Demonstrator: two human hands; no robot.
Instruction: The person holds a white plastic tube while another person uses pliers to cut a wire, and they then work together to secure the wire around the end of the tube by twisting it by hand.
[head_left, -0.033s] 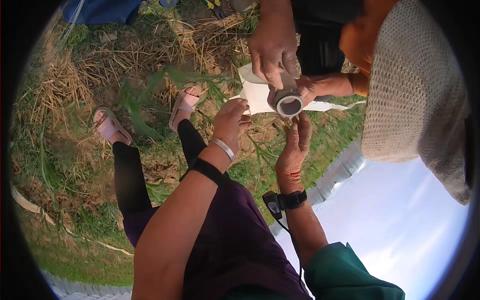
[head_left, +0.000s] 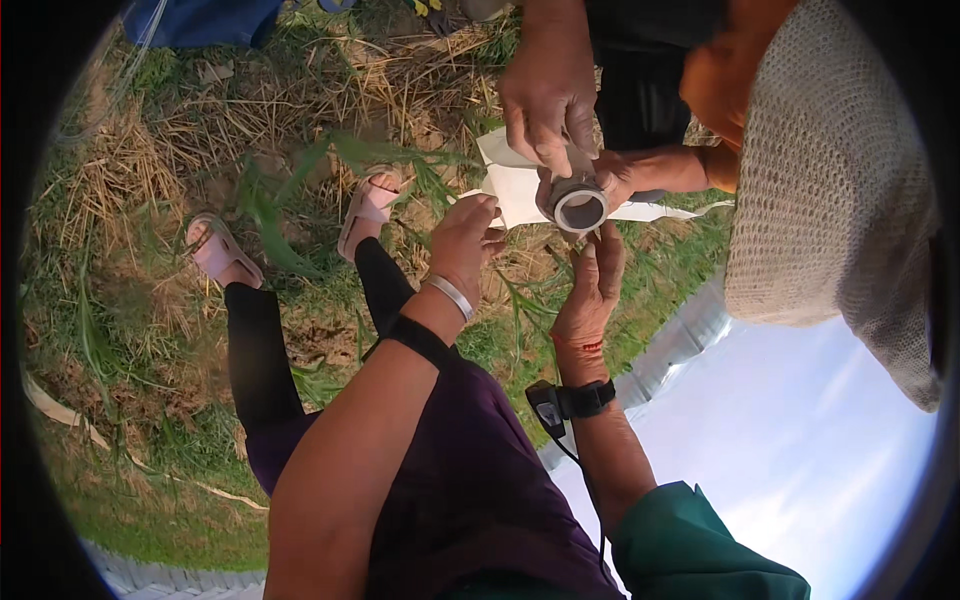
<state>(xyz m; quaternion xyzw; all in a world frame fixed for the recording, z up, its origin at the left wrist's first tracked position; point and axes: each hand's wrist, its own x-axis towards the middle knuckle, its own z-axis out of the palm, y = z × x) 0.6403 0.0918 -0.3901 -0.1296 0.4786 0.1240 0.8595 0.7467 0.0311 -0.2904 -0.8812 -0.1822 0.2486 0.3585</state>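
A grey ring-ended pipe fitting (head_left: 580,228) shows its round open mouth to me. A co-worker's hand (head_left: 622,178) grips it from the right, and another co-worker's hand (head_left: 548,95) reaches down over it from above. My right hand (head_left: 590,295) is below the fitting, thumb and fingers closed at its lower rim; a small pale bit shows at the fingertips. My left hand (head_left: 463,245) has curled fingers at the edge of a white flexible sheet (head_left: 515,190), which reaches behind the fitting. The inner side of its grip is hidden.
The co-worker's knitted hat (head_left: 815,170) fills the right side. Feet in pink sandals (head_left: 368,208) stand on grass and dry straw (head_left: 260,110). Blue cloth (head_left: 205,22) lies at the upper left. A pale strip (head_left: 65,412) runs through the grass at lower left.
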